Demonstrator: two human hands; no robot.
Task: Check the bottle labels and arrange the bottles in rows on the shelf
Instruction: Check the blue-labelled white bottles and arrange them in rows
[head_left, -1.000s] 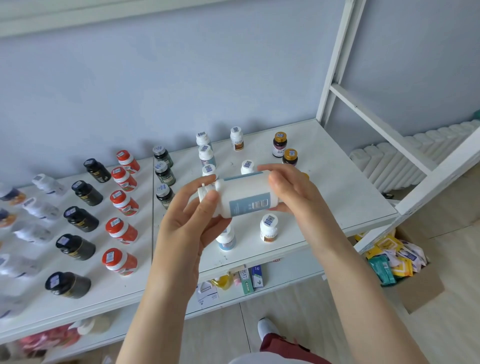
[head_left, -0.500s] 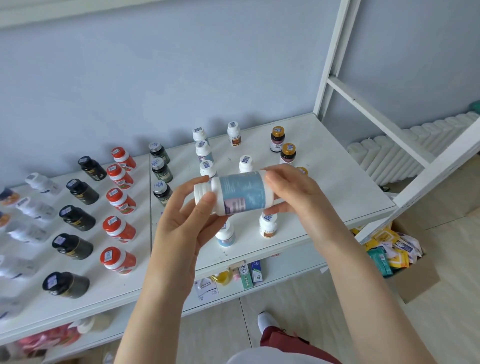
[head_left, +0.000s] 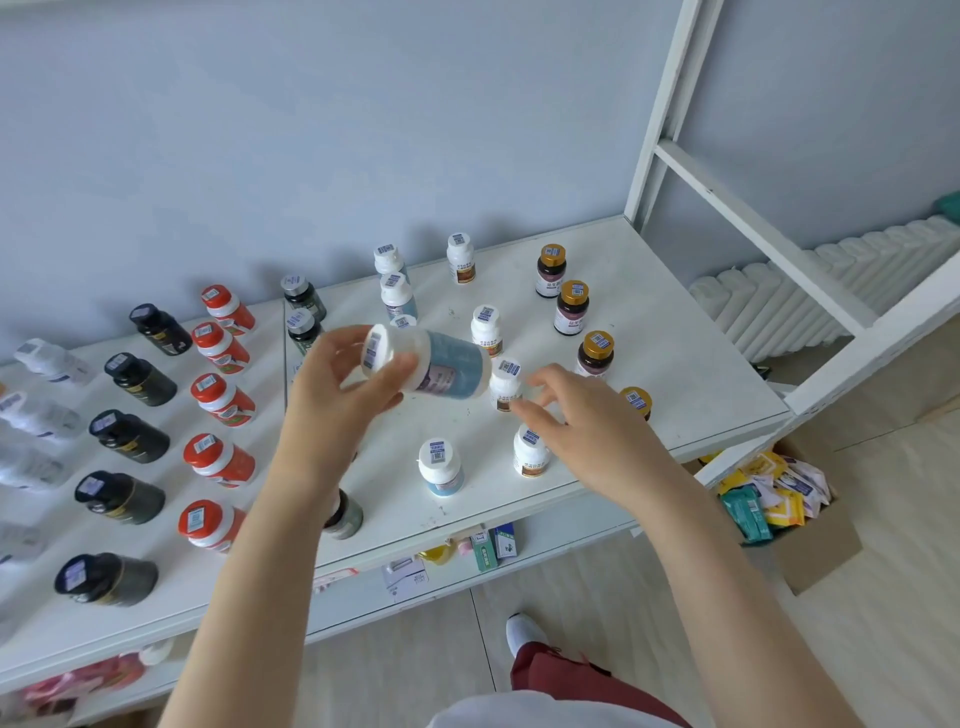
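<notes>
Above shelf (head_left: 675, 338), right hand (head_left: 587, 415) has let go, fingers spread; left hand (head_left: 337, 400) alone grips blue-label bottle (head_left: 447, 366); placing likely next.

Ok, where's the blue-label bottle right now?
Head view, centre: the blue-label bottle lies tilted in the left hand, held above the shelf, with the open right hand just to its right.
</notes>
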